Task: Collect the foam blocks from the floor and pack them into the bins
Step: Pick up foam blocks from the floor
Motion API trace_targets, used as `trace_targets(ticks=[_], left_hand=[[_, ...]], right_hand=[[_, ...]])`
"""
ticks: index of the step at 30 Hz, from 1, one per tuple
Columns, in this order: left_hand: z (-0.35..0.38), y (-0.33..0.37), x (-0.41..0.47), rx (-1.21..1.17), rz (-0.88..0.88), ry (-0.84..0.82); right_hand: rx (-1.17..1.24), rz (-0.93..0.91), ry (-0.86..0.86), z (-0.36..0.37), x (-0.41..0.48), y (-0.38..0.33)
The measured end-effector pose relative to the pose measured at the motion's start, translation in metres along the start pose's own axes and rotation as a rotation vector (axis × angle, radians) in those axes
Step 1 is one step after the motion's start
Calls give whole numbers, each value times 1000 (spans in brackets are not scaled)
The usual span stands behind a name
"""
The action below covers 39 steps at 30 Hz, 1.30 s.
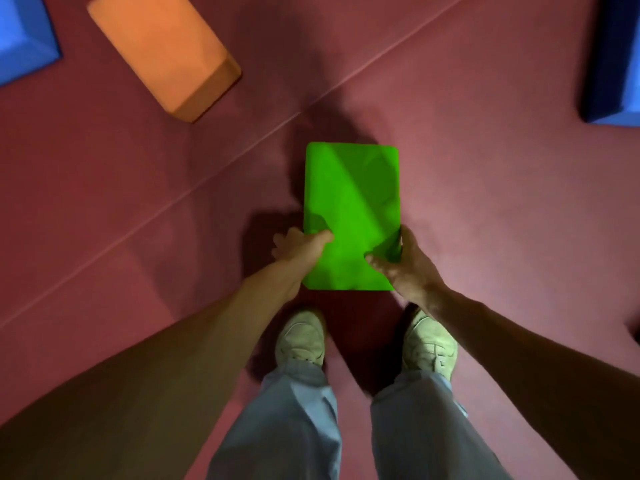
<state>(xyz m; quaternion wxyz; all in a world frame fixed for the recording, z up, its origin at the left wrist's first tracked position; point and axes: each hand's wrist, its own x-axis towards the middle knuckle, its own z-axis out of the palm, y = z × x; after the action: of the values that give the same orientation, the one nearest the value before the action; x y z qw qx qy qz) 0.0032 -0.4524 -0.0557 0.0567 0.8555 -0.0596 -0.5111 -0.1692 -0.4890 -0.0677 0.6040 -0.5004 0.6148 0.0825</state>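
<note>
- Head view: the green foam block (351, 202) faces the camera broad side up, just ahead of the shoes (301, 337), over the red floor (485, 202); whether it touches the floor cannot be told.
- Left hand (304, 247) grasps the block's left edge near its lower end; thumb on the top face, fingers mostly hidden beneath; forearm stretched downward.
- Right hand (405, 265) grasps the right edge; thumb on the top face, fingers wrapped round the side; forearm reaching in from the right.
- Orange foam block (162, 53) lies on the floor at upper left, well apart; no hand on it.
- Blue shape (20, 39) at the upper-left corner; dark blue shape (613, 64) at the right edge; both cropped.
</note>
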Motion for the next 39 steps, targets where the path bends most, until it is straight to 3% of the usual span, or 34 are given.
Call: trace_targets(ticks=[3, 7, 13, 19, 25, 32, 39], left_hand=[[-16, 17, -35, -41, 51, -13], [-43, 52, -86, -209, 128, -183], [-84, 113, -177, -73, 323, -374], [-52, 168, -236, -16, 579, -241], [68, 199, -264, 160, 612, -78], [258, 213, -308, 400, 599, 107], [396, 179, -306, 459, 645, 250]], right_hand=[[-23, 12, 36, -21, -31, -19], [32, -21, 110, -59, -76, -52], [44, -103, 216, -127, -136, -98], [104, -105, 271, -196, -166, -103], [213, -12, 355, -281, -181, -2], [721, 305, 484, -371, -206, 193], [1031, 578, 557, -372, -186, 335]])
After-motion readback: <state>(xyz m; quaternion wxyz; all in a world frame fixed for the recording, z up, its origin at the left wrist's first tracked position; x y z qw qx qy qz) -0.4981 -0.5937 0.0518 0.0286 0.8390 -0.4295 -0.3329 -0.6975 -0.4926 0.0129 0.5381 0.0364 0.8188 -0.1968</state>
